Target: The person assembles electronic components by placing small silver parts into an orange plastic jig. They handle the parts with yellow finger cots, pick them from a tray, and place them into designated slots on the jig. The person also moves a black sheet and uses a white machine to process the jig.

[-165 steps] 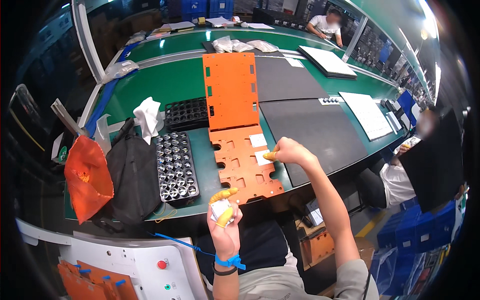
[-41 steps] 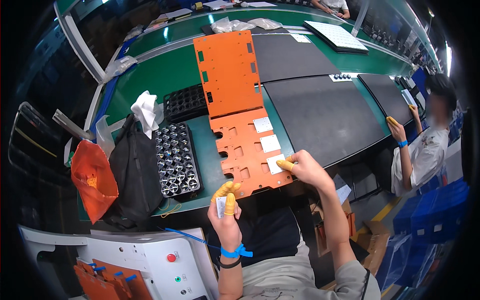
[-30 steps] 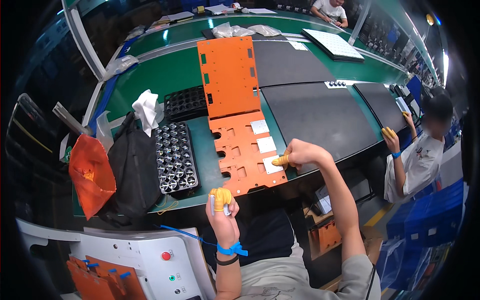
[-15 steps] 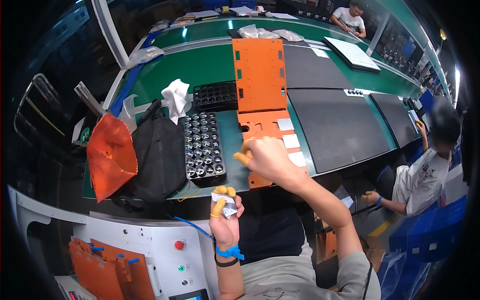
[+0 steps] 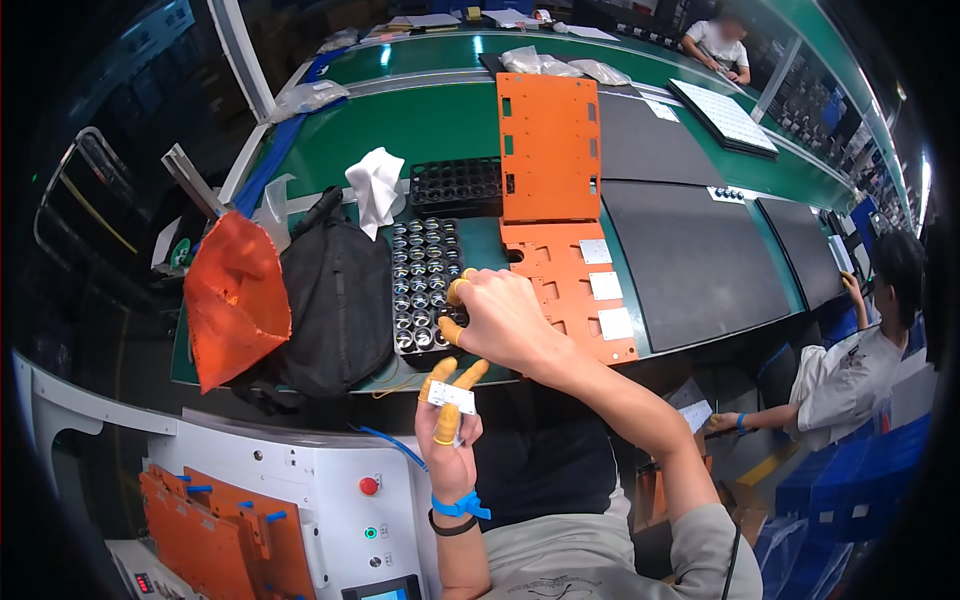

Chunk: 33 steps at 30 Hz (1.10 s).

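My left hand (image 5: 452, 425), with yellow covers on some fingers, grips thin white square plates (image 5: 452, 397) near the table's front edge. One plate shows at the fingertips, and another edge shows lower in the palm. My right hand (image 5: 505, 318) hovers at the right side of a black tray (image 5: 425, 356) filled with round, shiny lens-like parts. Its covered thumb and forefinger are apart, with nothing visible between them. Right of the tray lies an orange fixture (image 5: 560, 262), its lid (image 5: 549, 150) raised. Several white plates (image 5: 605, 286) sit along the fixture's right side.
A black bag (image 5: 340, 300) and an orange bag (image 5: 238, 300) flank the tray's left. Behind it are a white cloth (image 5: 375, 190) and another black tray (image 5: 455, 187). Dark mats (image 5: 690, 265) cover the right. Co-workers (image 5: 850, 350) sit at right and far back.
My right hand has moved left from above the orange fixture to the lens tray. My left fingers have shifted the plates, raising one at the fingertips. The whole view has shifted slightly.
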Each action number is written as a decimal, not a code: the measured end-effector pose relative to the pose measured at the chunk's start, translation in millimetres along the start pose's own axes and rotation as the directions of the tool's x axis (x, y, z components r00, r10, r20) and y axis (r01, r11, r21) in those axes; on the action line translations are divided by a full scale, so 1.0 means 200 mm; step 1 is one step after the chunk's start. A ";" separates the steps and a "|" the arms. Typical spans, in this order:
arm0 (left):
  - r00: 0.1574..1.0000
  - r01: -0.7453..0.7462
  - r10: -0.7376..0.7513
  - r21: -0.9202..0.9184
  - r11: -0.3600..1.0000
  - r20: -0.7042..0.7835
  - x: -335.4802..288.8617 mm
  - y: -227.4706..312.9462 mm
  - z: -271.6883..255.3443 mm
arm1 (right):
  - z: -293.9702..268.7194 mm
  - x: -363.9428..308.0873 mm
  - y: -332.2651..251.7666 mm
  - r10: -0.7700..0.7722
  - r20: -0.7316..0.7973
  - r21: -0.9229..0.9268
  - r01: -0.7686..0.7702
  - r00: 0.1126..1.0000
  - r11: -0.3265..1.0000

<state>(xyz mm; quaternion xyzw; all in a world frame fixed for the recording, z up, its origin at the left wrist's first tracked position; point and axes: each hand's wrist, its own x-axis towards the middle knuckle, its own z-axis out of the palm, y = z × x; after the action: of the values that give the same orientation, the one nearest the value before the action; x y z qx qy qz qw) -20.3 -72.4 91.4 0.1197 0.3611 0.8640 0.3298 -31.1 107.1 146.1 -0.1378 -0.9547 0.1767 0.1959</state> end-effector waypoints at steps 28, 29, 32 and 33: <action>0.996 -0.086 0.079 0.239 0.967 0.039 -0.05 -0.10 0.15 | -0.32 -0.49 0.10 -0.262 -0.104 0.560 0.274 0.959 0.782; 0.996 -0.085 0.073 0.240 0.967 0.058 -0.05 -0.10 0.15 | -0.30 -0.49 0.12 -0.307 -0.168 0.483 0.350 0.937 0.803; 0.994 -0.089 0.070 0.243 0.966 0.085 -0.06 -0.12 0.10 | -0.29 -0.50 0.12 -0.361 -0.200 0.373 0.411 0.911 0.832; 0.994 -0.092 0.075 0.245 0.965 0.077 -0.06 -0.13 0.09 | -0.29 -0.51 0.12 -0.364 -0.186 0.359 0.408 0.913 0.839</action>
<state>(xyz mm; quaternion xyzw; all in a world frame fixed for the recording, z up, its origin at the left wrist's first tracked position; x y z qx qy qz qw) 9.8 -57.2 87.5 0.2041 0.4495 0.8208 0.2874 88.0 111.7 154.0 0.0897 -0.8957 0.3123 0.3034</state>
